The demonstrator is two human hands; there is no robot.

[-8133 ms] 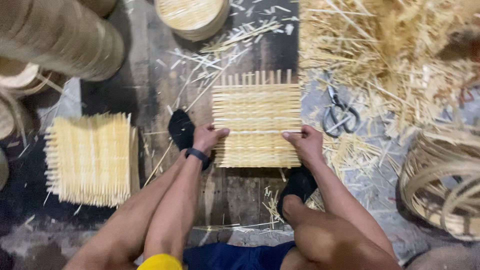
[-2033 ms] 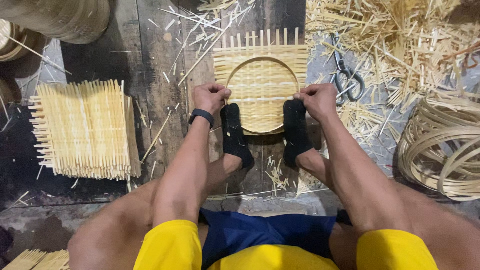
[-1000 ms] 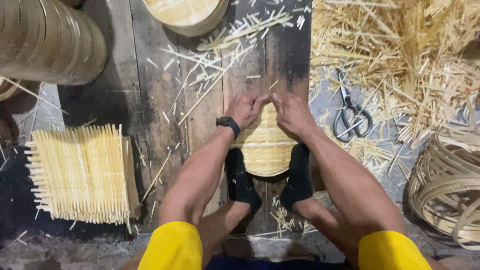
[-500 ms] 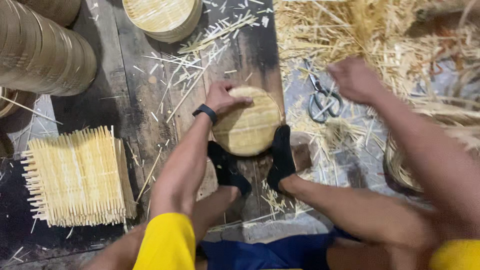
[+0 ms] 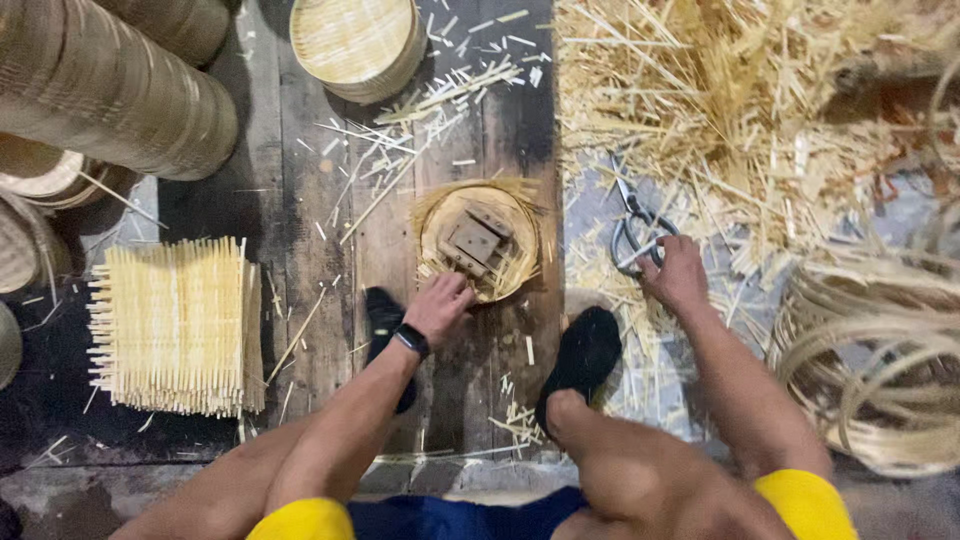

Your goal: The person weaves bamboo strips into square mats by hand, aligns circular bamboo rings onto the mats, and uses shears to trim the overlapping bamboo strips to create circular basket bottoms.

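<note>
Our left hand (image 5: 440, 305) pinches the rim of a round woven bamboo tray (image 5: 480, 240), frayed edges, wooden block inside. Our right hand (image 5: 675, 275) closes on the scissors (image 5: 635, 232) on the floor (image 5: 330, 250).

**Round form and scissors on the plank floor**

The round bamboo form (image 5: 480, 240) lies flat on the dark wooden planks, near the middle of the scene. Its pale rim rings a hollow where small wooden blocks sit at an angle, and loose woven strip ends splay out around the edge, thickest along the far and right sides. To its right, apart from it, the scissors (image 5: 632, 228) lie on the grey floor among scattered bamboo slivers, blades pointing far, looped handles toward the near side.
</note>
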